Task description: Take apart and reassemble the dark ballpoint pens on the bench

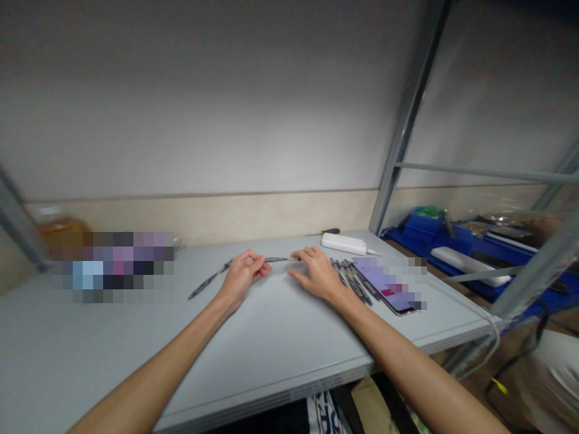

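Left of the left grip (244, 274) there's a good stretch of bare bench (113, 349), with only a blurred-out cluster (113, 265) well off toward the back wall. The room in front of both grips is open too, right down to the bench's front edge, which both forearms cross.

The left grip is pinched tight on a thin tool (205, 285). Thumb and fingers clamp it around the middle. The dark end sticks out to that grip's left and lies low on the bench, and the paler end runs off to its right.

The right grip (316, 274) is loose and spread, palm down. Its fingertips (301, 256) touch the tool's pale end but aren't closed around it, as far as I can see.

Just right of the right grip it gets crowded. A row of similar tools (355, 278) nearly touches the hand, and a phone (393, 289) lies just beside those, near the bench's right edge. Behind the right grip, a white device (346, 243) and a small screwdriver (326, 231) lie by the wall. Further right, past a metal post (407, 120), there are blue bins (434, 232).
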A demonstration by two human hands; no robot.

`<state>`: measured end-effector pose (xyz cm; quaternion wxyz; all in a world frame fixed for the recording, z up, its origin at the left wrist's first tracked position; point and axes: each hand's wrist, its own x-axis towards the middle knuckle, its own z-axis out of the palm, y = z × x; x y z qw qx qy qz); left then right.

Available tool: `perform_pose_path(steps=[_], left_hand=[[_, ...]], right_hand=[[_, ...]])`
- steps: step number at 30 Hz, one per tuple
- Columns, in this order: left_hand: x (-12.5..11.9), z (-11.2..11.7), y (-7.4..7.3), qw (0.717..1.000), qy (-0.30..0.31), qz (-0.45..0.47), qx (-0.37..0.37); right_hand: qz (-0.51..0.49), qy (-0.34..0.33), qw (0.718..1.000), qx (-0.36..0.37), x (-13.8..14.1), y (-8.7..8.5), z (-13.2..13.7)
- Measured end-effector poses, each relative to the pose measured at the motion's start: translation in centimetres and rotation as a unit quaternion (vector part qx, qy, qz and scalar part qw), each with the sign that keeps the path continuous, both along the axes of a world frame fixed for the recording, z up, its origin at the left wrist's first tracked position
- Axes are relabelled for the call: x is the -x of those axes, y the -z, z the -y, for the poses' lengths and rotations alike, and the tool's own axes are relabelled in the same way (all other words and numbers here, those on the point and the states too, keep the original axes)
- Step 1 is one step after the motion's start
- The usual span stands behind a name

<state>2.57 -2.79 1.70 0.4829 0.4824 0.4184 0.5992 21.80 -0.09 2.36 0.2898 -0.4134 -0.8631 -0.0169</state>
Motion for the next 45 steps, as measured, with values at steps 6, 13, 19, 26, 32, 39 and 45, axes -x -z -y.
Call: perform_pose_path(steps=[6,13,19,26,32,39,45], left_hand=[[-1.2,0.8,0.1,0.985,0.117,-0.126,0.007],[-2.8,2.2,0.4,0.771,-0.022,-0.617,-0.16],[-4.1,1.9,0.7,0.696,-0.069,-0.704,-0.119],[-3.4,0.1,0.5,0.728,-0.072,-0.655,-0.189],[-3.5,-1.4,-0.8,0.678,0.008,-0.684,-0.27],[-2.6,-1.7,-3.0,0.72,0.106,-0.598,-0.334],[-2.5,-0.2,-3.7,0.787,0.15,-0.502,-0.326]], right_hand=[[0.178,0.074,0.981,-0.009,1.4,0.2,1.0],[0.219,0.083,0.971,0.05,2.5,0.4,1.8],[0.212,0.087,0.971,0.062,3.2,0.5,2.3],[0.173,0.116,0.972,0.107,3.3,0.7,2.4],[0.055,0.103,0.974,0.196,2.8,0.8,2.2],[-0.182,-0.078,0.785,0.587,2.7,-1.3,4.0],[-0.253,-0.145,0.574,0.765,2.5,-1.7,6.5]])
